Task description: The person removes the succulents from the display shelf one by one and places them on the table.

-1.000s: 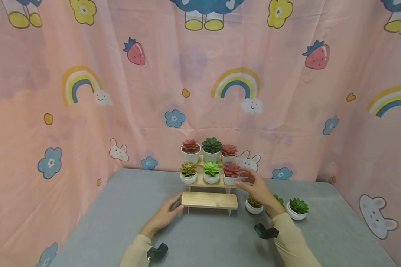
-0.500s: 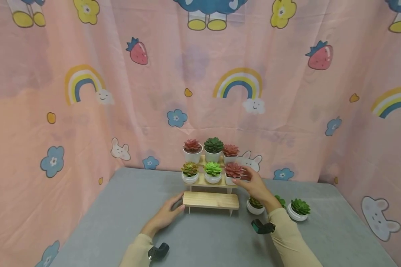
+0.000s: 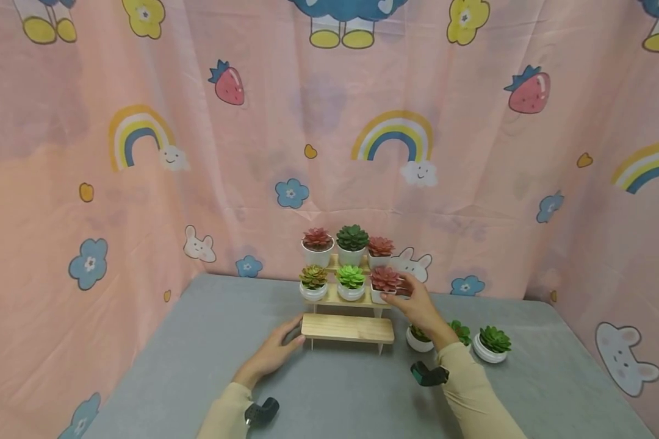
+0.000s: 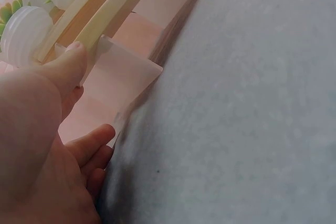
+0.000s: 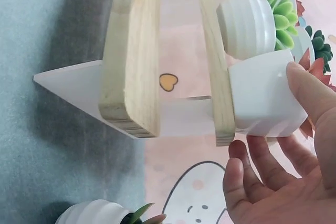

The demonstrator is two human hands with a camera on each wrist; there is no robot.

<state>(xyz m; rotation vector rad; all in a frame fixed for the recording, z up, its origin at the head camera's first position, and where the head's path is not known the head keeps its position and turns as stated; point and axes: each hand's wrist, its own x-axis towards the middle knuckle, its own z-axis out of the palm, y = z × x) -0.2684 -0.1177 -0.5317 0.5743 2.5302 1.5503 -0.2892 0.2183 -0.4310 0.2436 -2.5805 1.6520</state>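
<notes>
A three-tier wooden display stand (image 3: 347, 328) has white legs, with its bottom shelf bare. My left hand (image 3: 271, 352) holds that shelf's left end, thumb (image 4: 68, 66) at the front edge and fingers around the corner. My right hand (image 3: 421, 310) grips a red potted succulent (image 3: 385, 278) in a square white pot at the right end of the middle shelf. In the right wrist view, the thumb (image 5: 307, 90) lies on the pot's front, and the other fingers are at its side. An olive-red succulent (image 3: 313, 276) and a bright green succulent (image 3: 351, 276) share that shelf.
On the top shelf stand a red succulent (image 3: 317, 239), a dark green succulent (image 3: 352, 237) and another red succulent (image 3: 381, 246). Right of the stand, several potted succulents, including a green one (image 3: 492, 339), sit on the grey table (image 3: 198, 341). A patterned pink curtain (image 3: 329, 79) hangs behind.
My right hand has moved slightly left, from beside the red succulent's pot to gripping it. My left hand stays at the bottom shelf's end. The head view has shifted slightly.
</notes>
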